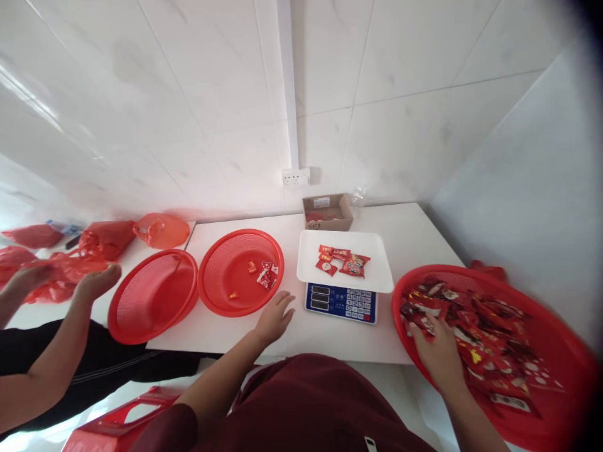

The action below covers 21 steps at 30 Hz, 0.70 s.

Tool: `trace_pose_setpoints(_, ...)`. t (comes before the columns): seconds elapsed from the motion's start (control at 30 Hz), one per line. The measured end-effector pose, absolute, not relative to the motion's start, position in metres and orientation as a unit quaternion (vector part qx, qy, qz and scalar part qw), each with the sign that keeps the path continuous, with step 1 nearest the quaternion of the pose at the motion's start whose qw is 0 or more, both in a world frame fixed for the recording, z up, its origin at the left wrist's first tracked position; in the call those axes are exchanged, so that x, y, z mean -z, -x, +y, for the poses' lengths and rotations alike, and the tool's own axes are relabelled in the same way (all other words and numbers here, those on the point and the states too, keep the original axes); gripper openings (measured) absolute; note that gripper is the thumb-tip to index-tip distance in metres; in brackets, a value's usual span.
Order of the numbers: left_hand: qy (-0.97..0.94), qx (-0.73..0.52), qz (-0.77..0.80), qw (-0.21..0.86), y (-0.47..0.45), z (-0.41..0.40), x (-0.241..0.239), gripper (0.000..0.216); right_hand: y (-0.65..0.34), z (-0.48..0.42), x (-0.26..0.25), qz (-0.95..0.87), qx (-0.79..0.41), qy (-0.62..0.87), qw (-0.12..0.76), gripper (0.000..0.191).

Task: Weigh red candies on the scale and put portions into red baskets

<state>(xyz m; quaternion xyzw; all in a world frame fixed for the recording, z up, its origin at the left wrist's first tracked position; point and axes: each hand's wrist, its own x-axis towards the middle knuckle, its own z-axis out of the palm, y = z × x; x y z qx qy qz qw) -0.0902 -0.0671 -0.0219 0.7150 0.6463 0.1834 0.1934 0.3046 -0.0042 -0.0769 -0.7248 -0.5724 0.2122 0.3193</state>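
Note:
My right hand (438,355) reaches into a large red basket (560,370) on the right. Its thumb and fingers are apart, touching the heap of red snack packets (492,345); some fingertips are partly hidden among them. My left hand (276,319) is open and holds nothing, its fingers stretched out low over the table's front part. It is between a red mesh basket (221,276) with a few small packets in it and a blue digital scale (342,302). On the scale's white tray (377,267) lie several red packets (354,265).
A cardboard box (328,223) with red packets inside stands behind the scale. Another red basket (153,304) sits further left. At the far left, a co-worker's hands (97,281) are near red plastic bags (106,240). A red stool (125,424) is below.

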Motion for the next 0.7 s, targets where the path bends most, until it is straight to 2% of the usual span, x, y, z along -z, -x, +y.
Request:
trace_pose_setpoints(0.13, -0.64, -0.18, 0.743, 0.076, 0.151, -0.062, 0.018, 0.041, -0.287, -0.001, 0.096, -0.619, -0.257, 0.682, 0.293, 0.071)
trace_pose_setpoints(0.27, -0.466, -0.048, 0.883, 0.022, 0.231, -0.07, -0.002, 0.052, -0.28, -0.004, 0.104, -0.608, -0.271, 0.686, 0.294, 0.066)
trace_pose_setpoints(0.37, -0.354, 0.02, 0.932, 0.08, 0.281, -0.085, -0.011, 0.055, -0.279, -0.007, 0.102, -0.596, -0.281, 0.691, 0.297, 0.06)
trace_pose_setpoints(0.47, -0.362, 0.04, 0.918, 0.16, 0.309, -0.097, -0.013, 0.055, -0.279, -0.009, 0.1, -0.589, -0.281, 0.701, 0.287, 0.057)
trace_pose_setpoints(0.7, -0.38, 0.024, 0.905, 0.19, 0.314, -0.084, -0.01, 0.053, -0.272, -0.012, 0.093, -0.581, -0.273, 0.721, 0.262, 0.059)
